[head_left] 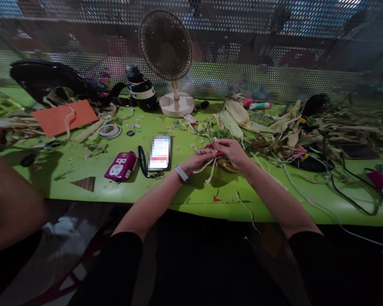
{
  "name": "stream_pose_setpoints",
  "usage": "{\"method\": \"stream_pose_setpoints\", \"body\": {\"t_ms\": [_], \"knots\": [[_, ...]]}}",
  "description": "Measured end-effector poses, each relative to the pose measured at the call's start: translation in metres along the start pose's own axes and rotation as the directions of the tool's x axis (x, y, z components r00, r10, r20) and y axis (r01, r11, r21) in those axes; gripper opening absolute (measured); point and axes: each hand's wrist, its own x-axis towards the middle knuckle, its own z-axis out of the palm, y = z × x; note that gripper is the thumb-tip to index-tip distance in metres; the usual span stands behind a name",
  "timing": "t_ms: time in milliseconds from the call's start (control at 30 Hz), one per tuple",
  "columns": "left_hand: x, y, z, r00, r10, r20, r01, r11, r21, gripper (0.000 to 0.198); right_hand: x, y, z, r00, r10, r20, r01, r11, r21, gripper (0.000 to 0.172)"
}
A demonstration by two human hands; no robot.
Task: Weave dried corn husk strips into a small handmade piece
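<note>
My left hand (201, 159), with a watch on a pale strap (181, 173) at its wrist, is closed in a pinch on a pale corn husk strip (211, 173) that hangs below the fingers. Meeting it fingertip to fingertip, my right hand (232, 151) is also pinched closed at the same strip. What exactly lies between the fingertips is too small to make out. Under my right hand shows the curved rim of a yellow round object (232, 169), mostly hidden. Green plant stems (252, 144) and dried corn husks (231, 117) lie just beyond.
A phone (160, 154), purple case (120, 166), tape roll (110, 131), fan (176, 104), black bottle (142, 91) and orange paper (59, 119) stand or lie to the left. A white cable (309, 197) crosses the right side. Another person's arm (12, 191) is at far left.
</note>
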Motion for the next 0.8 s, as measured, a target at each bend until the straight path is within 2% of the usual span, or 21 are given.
{"method": "stream_pose_setpoints", "body": {"t_ms": [133,200,300,433,533,633,800], "knots": [[-0.003,-0.001,0.0,1.0,0.023,-0.013,-0.023,1.0,0.001,0.028,0.0,0.002,0.004,0.994,-0.064,-0.085,0.064,0.998,-0.006,0.036],[-0.003,-0.003,0.0,1.0,0.008,-0.017,-0.008,1.0,-0.005,0.025,0.001,0.003,0.005,0.994,-0.054,-0.093,0.053,0.998,-0.017,0.035],[-0.001,-0.003,-0.001,0.999,0.01,-0.05,-0.012,0.999,-0.034,0.025,0.004,0.002,-0.001,0.997,-0.021,-0.074,0.019,0.999,-0.031,0.041],[0.001,0.001,-0.002,0.983,0.064,-0.174,-0.081,0.993,-0.089,0.022,0.011,-0.005,-0.019,0.998,0.069,-0.011,-0.069,0.997,-0.039,0.055],[0.001,0.006,-0.003,0.97,0.062,-0.235,-0.086,0.992,-0.092,0.022,0.012,-0.012,-0.029,0.99,0.133,0.047,-0.122,0.975,-0.186,0.059],[0.0,0.007,-0.001,0.96,0.103,-0.259,-0.132,0.986,-0.098,0.019,0.01,-0.015,-0.032,0.998,0.039,0.044,-0.022,0.945,-0.326,0.053],[0.003,0.004,0.001,0.955,0.158,-0.25,-0.174,0.984,-0.042,0.017,0.013,-0.01,-0.03,0.993,-0.097,-0.073,0.06,0.914,-0.401,0.053]]}}
